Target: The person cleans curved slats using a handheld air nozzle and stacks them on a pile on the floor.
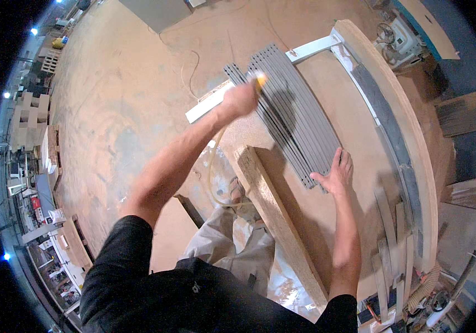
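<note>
A bundle of long grey slats [296, 105] lies side by side, slanting across the bench, with small dark holes at the far ends. Above its far left part, my left hand [241, 101] is closed around a yellow tool [261, 82] that looks like an air blow gun; motion blurs its tip. A pale hose [211, 172] hangs below that hand and curves towards my feet. My right hand [338, 175] rests against the near right corner of the bundle, thumb and fingers spread apart. Its thumb touches the slat ends, and the fingers lie along the right edge.
A thick wooden beam [274, 208] runs between my legs and the slats. White rails [313, 50] and a long curved wooden edge [416, 144] bound the right side. Loose wood strips [388, 238] lie at the near right. A machine with a handwheel [396, 41] stands at the far right.
</note>
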`<state>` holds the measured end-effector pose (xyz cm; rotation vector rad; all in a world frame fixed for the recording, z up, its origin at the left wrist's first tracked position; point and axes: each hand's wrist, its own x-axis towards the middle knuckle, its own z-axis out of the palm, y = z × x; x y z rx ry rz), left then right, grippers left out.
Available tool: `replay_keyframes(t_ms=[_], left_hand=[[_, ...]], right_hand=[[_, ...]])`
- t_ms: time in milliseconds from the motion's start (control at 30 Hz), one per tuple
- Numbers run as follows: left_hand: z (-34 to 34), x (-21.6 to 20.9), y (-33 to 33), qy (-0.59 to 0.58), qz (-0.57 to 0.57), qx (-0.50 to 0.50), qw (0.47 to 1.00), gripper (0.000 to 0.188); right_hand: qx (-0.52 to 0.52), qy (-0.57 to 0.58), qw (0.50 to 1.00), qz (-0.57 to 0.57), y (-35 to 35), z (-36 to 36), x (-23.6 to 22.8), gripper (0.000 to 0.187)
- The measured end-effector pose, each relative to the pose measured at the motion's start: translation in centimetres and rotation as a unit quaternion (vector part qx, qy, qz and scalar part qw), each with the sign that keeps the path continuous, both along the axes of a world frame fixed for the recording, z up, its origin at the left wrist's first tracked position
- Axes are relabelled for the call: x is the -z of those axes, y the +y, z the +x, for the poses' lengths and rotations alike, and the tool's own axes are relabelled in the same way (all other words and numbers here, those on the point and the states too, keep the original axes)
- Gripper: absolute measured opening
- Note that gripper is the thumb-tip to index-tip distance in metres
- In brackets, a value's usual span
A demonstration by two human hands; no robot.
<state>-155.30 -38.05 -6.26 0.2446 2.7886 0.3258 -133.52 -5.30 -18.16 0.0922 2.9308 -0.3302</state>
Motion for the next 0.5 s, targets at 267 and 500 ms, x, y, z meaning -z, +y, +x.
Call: replay_keyframes(t_ms=[267, 500], left_hand=[[-0.8, -1.9, 3.6, -0.083, 0.011, 0.024, 0.996, 0.038], [-5.0, 1.9, 2.5, -0.01, -0.019, -0.022, 1.0, 0.038]], right_hand=[[0.0, 0.018, 1.0, 0.01, 0.7, 0.3, 0.3, 0.13], [0.0, -0.026, 0.999, -0.021, -0.3, 0.2, -0.1, 0.135]])
